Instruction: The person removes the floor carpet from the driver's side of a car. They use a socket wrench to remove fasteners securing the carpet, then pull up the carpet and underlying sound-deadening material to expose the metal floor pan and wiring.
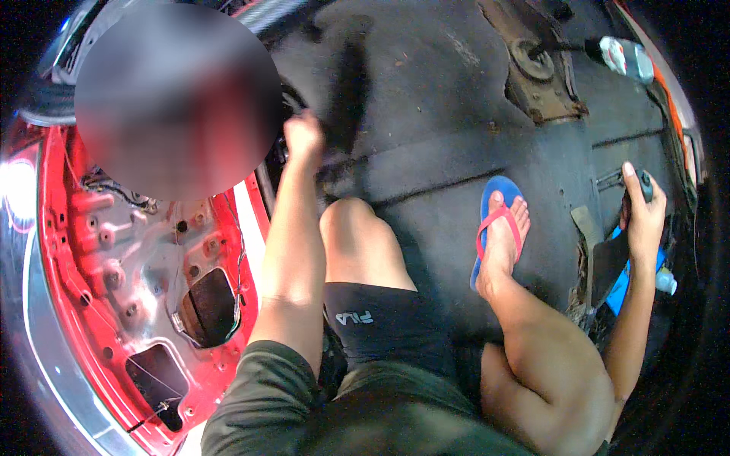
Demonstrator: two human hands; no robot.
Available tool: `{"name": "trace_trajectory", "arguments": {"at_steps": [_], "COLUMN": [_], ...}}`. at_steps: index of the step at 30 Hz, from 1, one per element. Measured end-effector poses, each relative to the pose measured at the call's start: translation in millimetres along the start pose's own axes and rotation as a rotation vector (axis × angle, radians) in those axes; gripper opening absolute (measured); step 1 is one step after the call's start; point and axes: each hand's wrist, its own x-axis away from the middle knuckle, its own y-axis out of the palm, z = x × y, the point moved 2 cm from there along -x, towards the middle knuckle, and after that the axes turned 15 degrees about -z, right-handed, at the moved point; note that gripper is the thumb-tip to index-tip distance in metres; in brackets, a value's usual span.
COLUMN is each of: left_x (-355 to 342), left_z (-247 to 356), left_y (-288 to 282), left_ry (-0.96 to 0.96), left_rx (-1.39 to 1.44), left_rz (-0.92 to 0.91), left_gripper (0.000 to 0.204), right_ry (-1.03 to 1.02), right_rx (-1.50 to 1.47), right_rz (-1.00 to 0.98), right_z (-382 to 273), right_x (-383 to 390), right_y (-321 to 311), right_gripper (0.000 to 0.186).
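Observation:
My left hand [304, 138] is closed at the edge of the door opening, beside a dark curved part [291, 97]. What its fingers grip, if anything, is hidden. Far to the right, my right hand [645, 216] is closed around a dark-handled tool [647, 184]. Thin metal prongs seem to reach left from this tool, over the dark floor [433, 114]; its exact kind does not show. The thumb points up along the near side of the handle.
On the left stands an open car door [156, 262], red and stripped inside. A rusty bracket [532, 68] and a bottle [627, 59] lie at the far right. Below my right hand are a blue object [620, 292] and a small pale container [666, 281]. My sandalled foot [499, 232] rests mid-floor.

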Motion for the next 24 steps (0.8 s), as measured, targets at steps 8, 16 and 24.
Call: {"name": "trace_trajectory", "arguments": {"at_steps": [8,16,24], "left_x": [27.1,-53.6,-37.1], "left_z": [-0.4,-31.9,3.5], "left_y": [33.6,-72.5,9.4], "left_ry": [-0.271,-0.208,-0.157], "left_rx": [0.163,-0.458,0.047], "left_rz": [-0.065,0.042,-0.242], "left_gripper": [0.048,0.094,0.081], "right_ry": [-0.026,-0.047,-0.011], "right_rx": [-0.028,-0.08,-0.046], "right_rz": [-0.05,-0.097,-0.063], "right_z": [3.4,-3.0,-13.3], "right_x": [3.7,0.7,4.2], "right_y": [-1.2,5.4,7.1], "right_gripper": [0.038,0.037,0.038]}}
